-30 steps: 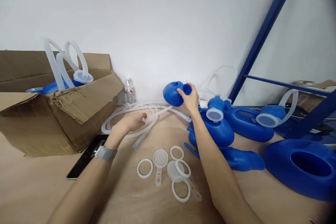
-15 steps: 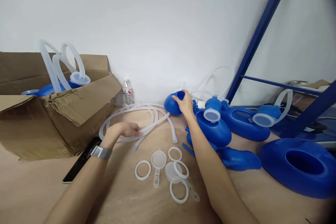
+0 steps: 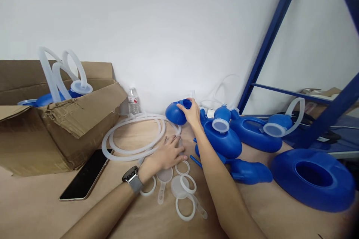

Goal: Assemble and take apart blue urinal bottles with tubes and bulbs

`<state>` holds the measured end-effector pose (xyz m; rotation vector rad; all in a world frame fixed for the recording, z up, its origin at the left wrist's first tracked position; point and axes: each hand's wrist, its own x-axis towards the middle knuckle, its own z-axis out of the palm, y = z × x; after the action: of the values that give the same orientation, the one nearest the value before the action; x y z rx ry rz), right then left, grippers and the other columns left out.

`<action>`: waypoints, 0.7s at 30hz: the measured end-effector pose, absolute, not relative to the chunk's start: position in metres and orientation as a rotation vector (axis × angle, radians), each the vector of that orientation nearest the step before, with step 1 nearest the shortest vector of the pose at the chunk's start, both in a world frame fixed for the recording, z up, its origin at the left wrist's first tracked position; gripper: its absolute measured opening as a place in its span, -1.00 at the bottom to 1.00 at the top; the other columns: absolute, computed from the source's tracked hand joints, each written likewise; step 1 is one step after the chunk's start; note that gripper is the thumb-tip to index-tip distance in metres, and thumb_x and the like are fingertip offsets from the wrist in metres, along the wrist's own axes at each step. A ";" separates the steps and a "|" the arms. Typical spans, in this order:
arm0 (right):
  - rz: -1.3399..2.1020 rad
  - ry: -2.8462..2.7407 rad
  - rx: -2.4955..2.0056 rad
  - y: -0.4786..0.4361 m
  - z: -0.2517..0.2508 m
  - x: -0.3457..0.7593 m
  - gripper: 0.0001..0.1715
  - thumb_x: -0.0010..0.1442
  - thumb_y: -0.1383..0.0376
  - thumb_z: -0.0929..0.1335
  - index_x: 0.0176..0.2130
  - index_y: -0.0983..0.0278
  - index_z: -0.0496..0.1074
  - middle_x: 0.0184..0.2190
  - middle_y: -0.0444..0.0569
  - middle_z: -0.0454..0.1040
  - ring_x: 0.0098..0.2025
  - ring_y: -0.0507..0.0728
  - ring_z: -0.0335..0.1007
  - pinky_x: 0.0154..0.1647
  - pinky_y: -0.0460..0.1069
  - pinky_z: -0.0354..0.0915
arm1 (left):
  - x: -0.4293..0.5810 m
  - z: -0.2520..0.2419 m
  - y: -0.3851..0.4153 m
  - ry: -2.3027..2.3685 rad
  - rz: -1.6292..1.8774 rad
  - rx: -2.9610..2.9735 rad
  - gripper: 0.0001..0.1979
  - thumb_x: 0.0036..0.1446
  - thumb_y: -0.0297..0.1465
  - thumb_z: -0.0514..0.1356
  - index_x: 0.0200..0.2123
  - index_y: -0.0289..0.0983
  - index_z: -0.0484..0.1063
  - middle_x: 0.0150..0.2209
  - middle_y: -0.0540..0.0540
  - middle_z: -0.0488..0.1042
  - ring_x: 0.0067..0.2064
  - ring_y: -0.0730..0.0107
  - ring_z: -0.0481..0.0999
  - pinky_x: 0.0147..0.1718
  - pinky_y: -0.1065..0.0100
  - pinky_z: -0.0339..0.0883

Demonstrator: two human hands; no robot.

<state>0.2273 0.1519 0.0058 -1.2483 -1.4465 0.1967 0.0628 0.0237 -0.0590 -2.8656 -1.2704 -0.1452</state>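
The blue cup (image 3: 173, 113), a rounded bulb with a short open neck, rests on its side at the back of the bench (image 3: 42, 209), its neck in the right hand (image 3: 192, 113). The translucent hose (image 3: 131, 152) lies in loose coils just left of it, one end under the left hand (image 3: 167, 154).

Two hands: left hand (image 3: 168, 155), right hand (image 3: 192, 112). One wristwatch (image 3: 131, 177). On the table (image 3: 42, 213): four white rings (image 3: 185, 209), two clear round lids with tabs (image 3: 164, 176), one coil of clear tubing (image 3: 134, 140), one phone (image 3: 84, 175), one water bottle (image 3: 132, 101), one cardboard box (image 3: 70, 134). In blue: one bulb (image 3: 173, 112), two capped jugs (image 3: 224, 143), one scoop (image 3: 251, 171), one large ring-shaped basin (image 3: 314, 179). More blue jugs and looped hoses (image 3: 56, 74) in the box, number unclear.
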 end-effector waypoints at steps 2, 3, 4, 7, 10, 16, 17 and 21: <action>0.182 -1.472 -1.203 0.149 0.010 0.226 -0.35 0.13 0.00 0.52 0.11 0.22 0.44 0.08 0.15 0.55 0.14 0.34 0.45 0.23 0.21 0.29 | 0.056 -0.058 0.027 -1.359 -0.103 -2.783 -0.47 0.40 0.03 0.04 0.14 -0.18 0.53 0.42 -0.31 0.19 0.44 -0.29 0.10 0.32 -0.24 0.10; 0.177 -1.483 -1.187 0.149 0.012 0.226 -0.36 0.13 0.02 0.53 0.11 0.23 0.45 0.09 0.15 0.55 0.14 0.34 0.45 0.23 0.21 0.29 | 0.051 -0.056 0.030 -1.406 -0.073 -2.752 -0.51 0.39 -0.01 0.08 0.11 -0.21 0.54 0.40 -0.31 0.23 0.41 -0.28 0.16 0.30 -0.17 0.18; 0.174 -1.491 -1.174 0.148 0.013 0.225 -0.36 0.13 0.03 0.53 0.12 0.23 0.45 0.10 0.15 0.55 0.15 0.34 0.45 0.24 0.21 0.29 | 0.045 -0.053 0.032 -1.454 -0.047 -2.725 -0.55 0.39 -0.06 0.10 0.07 -0.24 0.56 0.37 -0.32 0.26 0.36 -0.26 0.24 0.26 -0.11 0.24; 0.166 -1.506 -1.140 0.148 0.014 0.225 -0.36 0.13 0.10 0.53 0.13 0.24 0.45 0.12 0.15 0.54 0.17 0.33 0.44 0.27 0.21 0.27 | 0.031 -0.043 0.036 -1.582 -0.017 -2.653 -0.65 0.42 -0.30 0.04 -0.05 -0.33 0.58 0.18 -0.40 0.42 0.14 -0.08 0.47 0.12 0.03 0.37; 0.147 -1.524 -1.142 0.151 0.010 0.227 -0.37 0.12 0.16 0.53 0.14 0.26 0.44 0.14 0.16 0.52 0.19 0.33 0.43 0.29 0.21 0.26 | 0.023 -0.037 0.039 -1.706 -0.028 -2.566 -0.63 0.34 -0.53 -0.03 -0.13 -0.38 0.59 -0.02 -0.42 0.52 0.01 0.00 0.53 0.03 0.11 0.38; 0.109 -1.577 -1.220 0.155 -0.004 0.230 -0.40 0.14 0.22 0.49 0.16 0.23 0.43 0.10 0.14 0.53 0.14 0.33 0.45 0.23 0.22 0.31 | 0.009 -0.020 0.046 -1.969 -0.121 -2.403 -0.64 0.33 -0.33 0.03 -0.24 -0.36 0.61 -0.17 -0.38 0.61 -0.06 -0.03 0.57 -0.10 0.16 0.36; 0.106 -1.581 -1.238 0.155 -0.006 0.230 -0.40 0.14 0.23 0.49 0.16 0.23 0.43 0.10 0.15 0.52 0.15 0.33 0.45 0.22 0.22 0.31 | 0.004 -0.016 0.048 -2.007 -0.132 -2.394 -0.62 0.33 -0.27 0.04 -0.26 -0.34 0.61 -0.21 -0.34 0.63 -0.11 0.00 0.58 -0.17 0.20 0.36; 0.107 -1.584 -1.326 0.155 -0.012 0.228 -0.41 0.18 0.23 0.47 0.18 0.24 0.39 0.12 0.16 0.49 0.16 0.33 0.43 0.20 0.20 0.32 | -0.017 -0.003 0.055 -2.110 -0.164 -2.347 -0.59 0.30 -0.17 0.05 -0.35 -0.31 0.58 -0.29 -0.29 0.63 -0.23 0.06 0.59 -0.33 0.27 0.28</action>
<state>0.2276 0.1550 -0.0120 -1.3262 -1.5836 0.1073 -0.0167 0.0553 -0.0034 -2.3474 -2.1096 -0.1639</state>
